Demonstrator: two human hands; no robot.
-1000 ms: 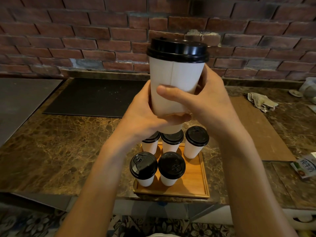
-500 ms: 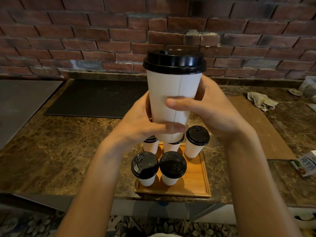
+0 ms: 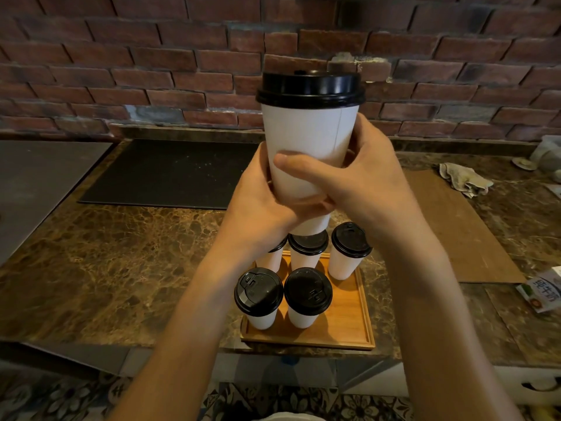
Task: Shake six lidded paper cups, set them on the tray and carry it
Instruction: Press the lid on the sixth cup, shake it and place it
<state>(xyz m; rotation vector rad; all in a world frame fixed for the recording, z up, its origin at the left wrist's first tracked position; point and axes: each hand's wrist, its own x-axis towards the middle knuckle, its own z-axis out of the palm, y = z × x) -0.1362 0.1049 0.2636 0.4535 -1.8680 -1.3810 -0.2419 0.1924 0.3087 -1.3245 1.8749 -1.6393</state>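
Both hands, left hand (image 3: 258, 205) and right hand (image 3: 368, 180), were clamped low around the held cup (image 3: 308, 141). Thin paper wall likely crushable, lid (image 3: 310, 88) could pop; lower-body grip looked safest.

a brick wall (image 3: 151, 71) runs along the far side. the marble counter (image 3: 106, 268) carries a black mat (image 3: 170, 174) far left and a grey slab (image 3: 33, 183) at the left edge. a brown board (image 3: 461, 226) lies to the right, a crumpled rag (image 3: 464, 179) at its far end. a carton (image 3: 543, 291) sits at the right edge. patterned floor (image 3: 273, 402) shows nearest.
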